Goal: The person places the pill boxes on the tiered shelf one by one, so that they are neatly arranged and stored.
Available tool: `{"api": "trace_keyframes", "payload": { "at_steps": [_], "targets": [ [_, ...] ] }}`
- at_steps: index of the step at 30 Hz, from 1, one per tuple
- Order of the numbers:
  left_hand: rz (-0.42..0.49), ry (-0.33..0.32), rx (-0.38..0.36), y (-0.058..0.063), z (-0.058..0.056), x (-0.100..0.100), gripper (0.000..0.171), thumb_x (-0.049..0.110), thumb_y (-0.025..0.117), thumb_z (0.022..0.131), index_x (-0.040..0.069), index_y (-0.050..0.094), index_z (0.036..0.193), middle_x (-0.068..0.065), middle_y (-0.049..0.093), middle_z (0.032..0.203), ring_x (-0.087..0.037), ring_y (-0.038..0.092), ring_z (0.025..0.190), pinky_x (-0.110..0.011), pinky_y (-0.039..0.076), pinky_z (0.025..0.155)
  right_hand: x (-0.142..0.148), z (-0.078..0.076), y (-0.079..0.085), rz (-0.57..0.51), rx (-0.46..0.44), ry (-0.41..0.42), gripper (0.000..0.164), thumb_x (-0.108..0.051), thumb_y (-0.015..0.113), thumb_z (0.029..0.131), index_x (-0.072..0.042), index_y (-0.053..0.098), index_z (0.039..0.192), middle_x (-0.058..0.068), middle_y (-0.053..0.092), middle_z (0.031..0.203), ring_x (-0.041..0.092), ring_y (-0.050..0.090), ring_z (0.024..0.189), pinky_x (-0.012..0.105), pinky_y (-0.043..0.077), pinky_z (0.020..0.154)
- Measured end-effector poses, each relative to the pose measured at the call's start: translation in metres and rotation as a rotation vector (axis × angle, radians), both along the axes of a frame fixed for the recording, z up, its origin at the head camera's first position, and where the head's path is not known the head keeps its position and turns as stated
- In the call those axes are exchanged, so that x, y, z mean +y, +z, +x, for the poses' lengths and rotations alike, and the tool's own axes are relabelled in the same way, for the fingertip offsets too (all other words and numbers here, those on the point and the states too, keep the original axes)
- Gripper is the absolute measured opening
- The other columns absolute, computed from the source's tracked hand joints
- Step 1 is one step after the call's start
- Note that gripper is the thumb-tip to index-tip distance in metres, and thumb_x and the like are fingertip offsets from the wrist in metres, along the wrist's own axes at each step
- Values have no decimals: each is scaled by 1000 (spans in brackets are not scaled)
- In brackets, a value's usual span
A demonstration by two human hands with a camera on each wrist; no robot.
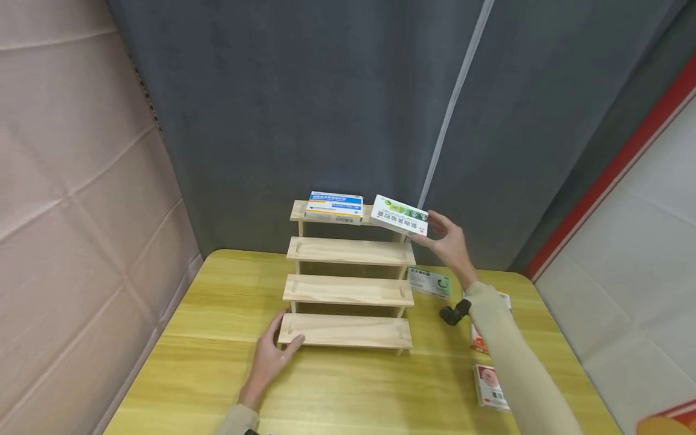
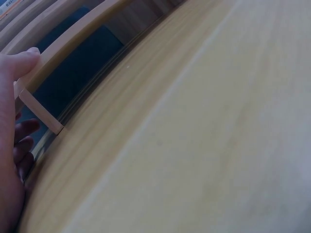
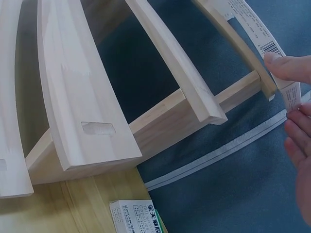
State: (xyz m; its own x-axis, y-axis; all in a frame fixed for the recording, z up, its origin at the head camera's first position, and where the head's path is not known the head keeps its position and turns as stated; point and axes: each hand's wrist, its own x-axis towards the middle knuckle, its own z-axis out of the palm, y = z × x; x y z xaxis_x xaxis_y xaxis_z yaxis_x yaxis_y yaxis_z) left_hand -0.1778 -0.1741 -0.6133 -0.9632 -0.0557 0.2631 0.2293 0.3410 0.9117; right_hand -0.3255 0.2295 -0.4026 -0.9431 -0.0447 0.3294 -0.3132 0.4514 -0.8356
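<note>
A four-step wooden display rack (image 1: 348, 290) stands on the table. My left hand (image 1: 270, 356) grips the left end of its lowest step; in the left wrist view the thumb (image 2: 25, 63) lies over the board and the other fingers curl below. My right hand (image 1: 450, 241) pinches the right end of a white and green medicine box (image 1: 401, 214) at the top step's right end. In the right wrist view, the box (image 3: 257, 31) shows its barcoded side, slightly tilted. A blue and white medicine box (image 1: 334, 204) lies flat on the top step, left of the held one.
A grey-green medicine box (image 1: 429, 283) lies right of the rack. An orange and white box (image 1: 478, 342) is partly hidden behind my right sleeve, with a white and red box (image 1: 489, 386) nearer the front. A dark curtain (image 1: 326, 109) hangs close behind the rack.
</note>
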Motion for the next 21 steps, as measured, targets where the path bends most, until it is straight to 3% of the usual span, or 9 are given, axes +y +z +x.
{"api": "trace_keyframes", "payload": {
  "at_steps": [21],
  "targets": [
    [-17, 16, 8, 0, 1, 0, 81, 27, 81, 87, 3, 40, 153, -23, 53, 149, -41, 53, 135, -53, 43, 114, -7, -14, 3, 63, -4, 10, 76, -22, 80, 88, -3, 43, 152, 21, 49, 153, 39, 45, 142, 54, 37, 122]
  ]
}}
